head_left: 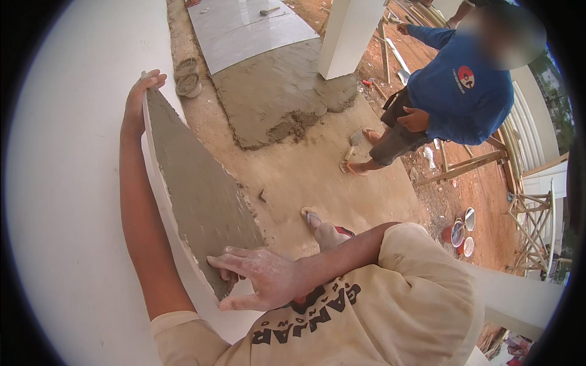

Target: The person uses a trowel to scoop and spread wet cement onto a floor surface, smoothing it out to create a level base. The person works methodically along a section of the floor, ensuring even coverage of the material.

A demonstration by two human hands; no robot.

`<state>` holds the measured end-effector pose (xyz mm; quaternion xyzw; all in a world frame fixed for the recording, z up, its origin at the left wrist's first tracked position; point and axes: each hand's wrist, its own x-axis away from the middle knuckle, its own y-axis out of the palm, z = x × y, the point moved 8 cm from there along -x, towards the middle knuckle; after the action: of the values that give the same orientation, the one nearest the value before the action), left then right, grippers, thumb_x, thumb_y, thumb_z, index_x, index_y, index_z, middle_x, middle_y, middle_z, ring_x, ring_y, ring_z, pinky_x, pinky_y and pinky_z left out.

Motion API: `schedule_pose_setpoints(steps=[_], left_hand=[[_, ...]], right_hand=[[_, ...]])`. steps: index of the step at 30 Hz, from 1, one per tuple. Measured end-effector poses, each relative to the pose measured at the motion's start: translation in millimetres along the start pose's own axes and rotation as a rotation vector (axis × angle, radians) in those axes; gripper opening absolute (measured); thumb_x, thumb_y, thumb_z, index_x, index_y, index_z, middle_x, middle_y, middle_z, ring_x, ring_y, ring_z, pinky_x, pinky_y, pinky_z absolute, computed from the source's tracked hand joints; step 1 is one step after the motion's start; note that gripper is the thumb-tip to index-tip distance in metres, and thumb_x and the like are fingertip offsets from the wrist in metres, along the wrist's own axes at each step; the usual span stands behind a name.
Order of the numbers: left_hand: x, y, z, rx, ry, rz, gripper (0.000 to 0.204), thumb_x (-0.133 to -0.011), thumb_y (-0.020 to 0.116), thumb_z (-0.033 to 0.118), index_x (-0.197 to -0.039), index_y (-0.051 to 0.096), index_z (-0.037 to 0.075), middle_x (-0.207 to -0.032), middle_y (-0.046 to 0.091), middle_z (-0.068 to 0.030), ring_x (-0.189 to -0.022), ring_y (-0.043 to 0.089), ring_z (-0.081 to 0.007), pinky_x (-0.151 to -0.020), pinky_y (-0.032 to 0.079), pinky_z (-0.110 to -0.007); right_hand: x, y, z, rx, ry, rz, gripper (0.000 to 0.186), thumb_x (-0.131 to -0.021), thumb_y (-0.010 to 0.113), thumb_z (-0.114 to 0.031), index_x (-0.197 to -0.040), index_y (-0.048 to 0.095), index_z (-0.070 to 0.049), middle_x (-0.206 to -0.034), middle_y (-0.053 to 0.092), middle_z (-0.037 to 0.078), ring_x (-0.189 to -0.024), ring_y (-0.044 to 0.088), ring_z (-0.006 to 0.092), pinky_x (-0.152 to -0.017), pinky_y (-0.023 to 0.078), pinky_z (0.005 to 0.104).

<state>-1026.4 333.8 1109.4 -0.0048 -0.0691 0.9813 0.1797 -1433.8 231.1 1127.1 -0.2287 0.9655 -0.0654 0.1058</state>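
Note:
A large floor tile (201, 189) stands tilted against my left side, its visible face coated with grey wet mortar. My left hand (145, 91) is wrapped over the far corner of the tile, with the forearm running along behind it. At the near end, my right hand (262, 274) grips the tile's edge, fingers on the mortared face and dusted pale. Beyond the tile, a bed of grey mortar (268, 91) covers part of the floor, with a rough, crumbled front edge. Glossy pale tiles (244, 30) lie at its far end.
A co-worker in a blue shirt (458, 91) stands at the right beside a white pillar (348, 39). A trowel (354, 143) lies by their feet. Mortar buckets (188, 84) stand along the white wall (79, 152); a mallet (268, 11) rests on the laid tiles. More buckets (456, 232) sit right.

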Motion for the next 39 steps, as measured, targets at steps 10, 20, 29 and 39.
schedule_pose_setpoints(steps=[10,20,29,39], left_hand=[[21.5,-42.0,-7.7,0.018,0.227,-0.052,0.06,-0.092,0.056,0.041,-0.13,0.055,-0.006,-0.121,0.064,-0.0164,-0.119,0.058,-0.0262,-0.104,0.041,-0.036],[25.8,-64.9,-11.2,0.092,0.036,0.061,0.057,-0.091,0.06,0.037,-0.13,0.053,-0.004,-0.115,0.061,-0.0128,-0.112,0.059,-0.0255,-0.094,0.046,-0.037],[19.2,-58.6,-16.4,0.295,0.108,0.012,0.047,-0.099,0.049,0.051,-0.093,0.06,0.006,-0.081,0.058,-0.006,-0.084,0.059,-0.0204,-0.078,0.05,-0.035],[-1.9,-70.7,-19.2,0.437,0.237,0.07,0.055,-0.101,0.039,0.052,-0.064,0.046,0.012,-0.058,0.046,-0.003,-0.054,0.046,-0.0155,-0.055,0.037,-0.03]], right_hand=[[116.0,74.7,345.8,-0.297,1.093,0.489,0.062,-0.1,0.049,-0.051,-0.142,0.048,-0.005,-0.111,0.059,0.012,-0.099,0.061,0.02,-0.085,0.053,0.0376],[177.1,303.0,382.3,-1.395,1.876,0.234,0.064,-0.099,0.044,-0.052,-0.14,0.047,-0.003,-0.141,0.052,0.022,-0.122,0.055,0.0451,-0.1,0.046,0.0575],[183.7,328.0,380.4,-1.449,1.891,0.25,0.06,-0.099,0.045,-0.051,-0.136,0.051,-0.005,-0.135,0.055,0.02,-0.117,0.058,0.0421,-0.097,0.047,0.0543],[172.4,344.7,387.6,-1.295,1.801,0.255,0.055,-0.099,0.046,-0.05,-0.132,0.055,-0.008,-0.129,0.059,0.019,-0.111,0.061,0.0386,-0.094,0.049,0.0508]])
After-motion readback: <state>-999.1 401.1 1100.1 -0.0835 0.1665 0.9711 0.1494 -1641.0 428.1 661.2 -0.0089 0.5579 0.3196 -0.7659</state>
